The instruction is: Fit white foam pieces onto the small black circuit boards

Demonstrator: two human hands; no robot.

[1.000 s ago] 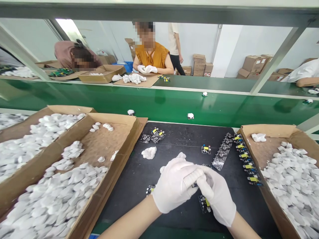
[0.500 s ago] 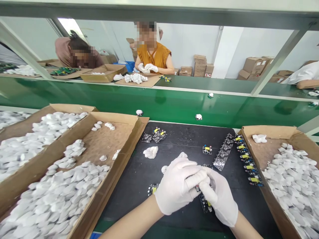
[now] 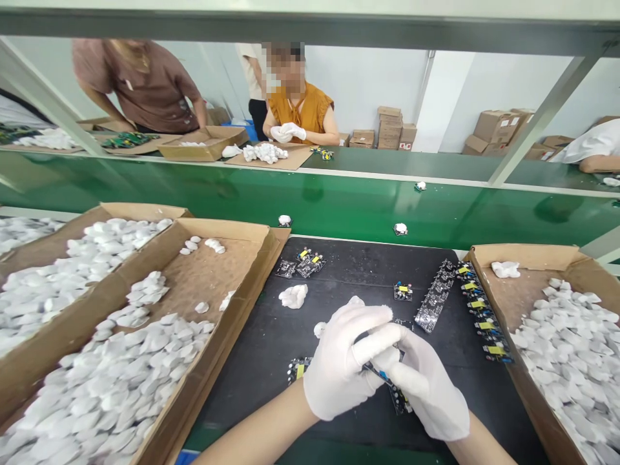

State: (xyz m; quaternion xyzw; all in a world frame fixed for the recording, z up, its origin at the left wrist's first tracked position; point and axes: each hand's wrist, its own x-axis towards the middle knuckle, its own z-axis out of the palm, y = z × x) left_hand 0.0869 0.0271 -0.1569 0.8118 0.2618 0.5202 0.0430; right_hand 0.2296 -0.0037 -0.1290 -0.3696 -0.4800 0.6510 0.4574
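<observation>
1. The left hand (image 3: 345, 361), in a white glove, was curled around one end of a small circuit board (image 3: 376, 372), with its fingers folded over the top.
2. The right hand (image 3: 426, 387), also gloved, pinched the other end of the same board, so both hands met over the black mat (image 3: 358, 271) near its front edge.
3. The board was held just above the mat, tilted, mostly hidden by the fingers; another small board (image 3: 400, 399) lay under the right hand.
4. A strip of joined boards (image 3: 432, 303) lay on the mat to the right, beside a row of boards with yellow parts (image 3: 478, 316) along the edge of the right cardboard tray (image 3: 513, 257).
5. That tray held white foam pieces (image 3: 566, 336).
6. Two cardboard trays on the left (image 3: 232, 227) held more white pieces.
7. A crumpled white wad (image 3: 293, 296) lay on the mat, left of the hands.
8. A few loose boards (image 3: 304, 263) sat near the mat's far edge.
9. Beyond ran a green conveyor belt (image 3: 310, 200), with a co-worker in an orange top (image 3: 300, 106) seated across it, gloved hands together.
</observation>
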